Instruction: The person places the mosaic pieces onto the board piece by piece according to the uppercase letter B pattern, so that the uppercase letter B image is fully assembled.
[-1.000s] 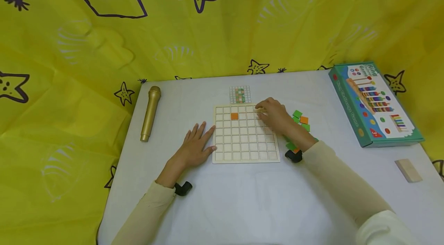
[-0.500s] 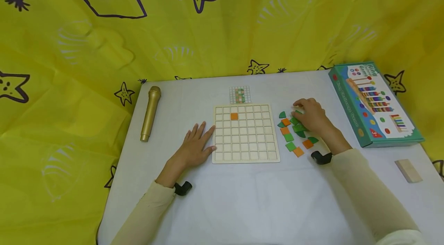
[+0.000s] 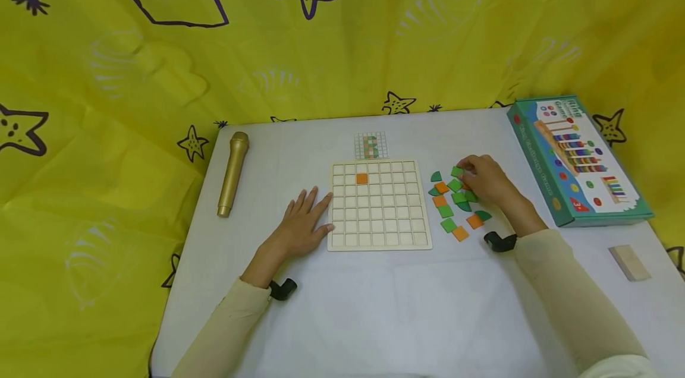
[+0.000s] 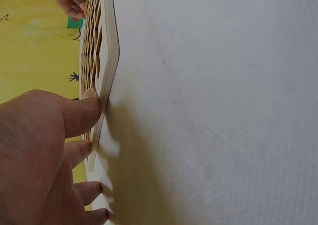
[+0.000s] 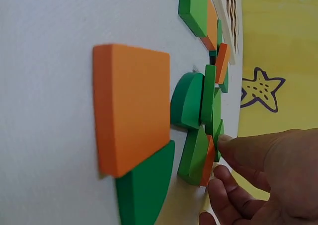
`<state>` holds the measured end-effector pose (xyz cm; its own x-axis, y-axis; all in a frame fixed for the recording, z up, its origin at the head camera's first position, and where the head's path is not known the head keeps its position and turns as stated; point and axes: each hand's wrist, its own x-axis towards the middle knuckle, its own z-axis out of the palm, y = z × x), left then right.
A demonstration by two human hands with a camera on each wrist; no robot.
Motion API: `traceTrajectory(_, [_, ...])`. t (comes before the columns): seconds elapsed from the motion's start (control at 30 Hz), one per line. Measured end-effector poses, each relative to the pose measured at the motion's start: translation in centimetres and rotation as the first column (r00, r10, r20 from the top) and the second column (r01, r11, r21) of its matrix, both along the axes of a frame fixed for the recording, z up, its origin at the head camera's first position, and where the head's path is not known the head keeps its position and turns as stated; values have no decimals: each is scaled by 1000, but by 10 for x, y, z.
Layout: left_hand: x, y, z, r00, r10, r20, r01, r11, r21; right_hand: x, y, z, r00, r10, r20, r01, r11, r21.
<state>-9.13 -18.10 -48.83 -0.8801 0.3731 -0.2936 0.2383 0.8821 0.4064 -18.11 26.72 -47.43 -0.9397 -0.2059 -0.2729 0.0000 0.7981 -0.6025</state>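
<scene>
A pale wooden grid board [image 3: 377,226] lies in the middle of the table, with one orange square tile [image 3: 361,179] in an upper cell. My left hand [image 3: 299,232] rests flat at the board's left edge, fingers spread; in the left wrist view its thumb [image 4: 82,113] touches the board's side. My right hand [image 3: 486,180] is over loose tiles to the right, thumb and forefinger pinching a green square tile [image 3: 457,171]. In the right wrist view the thumb tip meets this green tile [image 5: 220,140], beside an orange tile [image 5: 207,160]; the forefinger is largely hidden.
Behind the board lies a small gridded pattern card [image 3: 370,145]. Several green and orange tiles [image 3: 447,211] are scattered right of the board. A gold microphone [image 3: 232,176] lies at left. A game box [image 3: 583,164] and small wooden block [image 3: 630,263] are at right.
My right hand has moved right from the board's upper right corner to the loose tiles, where its fingertips now pinch a green tile. My left hand has stayed at the board's edge.
</scene>
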Motion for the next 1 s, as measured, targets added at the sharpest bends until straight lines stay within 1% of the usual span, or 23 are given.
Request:
traceTrajectory(0.23, [0, 1, 0, 1000, 3, 3, -3, 1000, 6, -2, -4, -1, 1000, -3, 13, 3, 1000, -9])
traceTrajectory(0.53, [0, 0, -1, 1000, 3, -2, -3, 1000, 3, -7, -6, -7, 999, 7, -36, -8, 1000, -13])
traceTrajectory(0.8, [-1, 0, 0, 1000, 3, -4, -3, 1000, 0, -9, -8, -10, 999, 8, -51, -9, 1000, -18])
traceTrajectory(1.0, [0, 1, 1, 1000, 11, -1, -11, 1000, -4, -11, -21, -9, 997, 16, -75, -19, 999, -32])
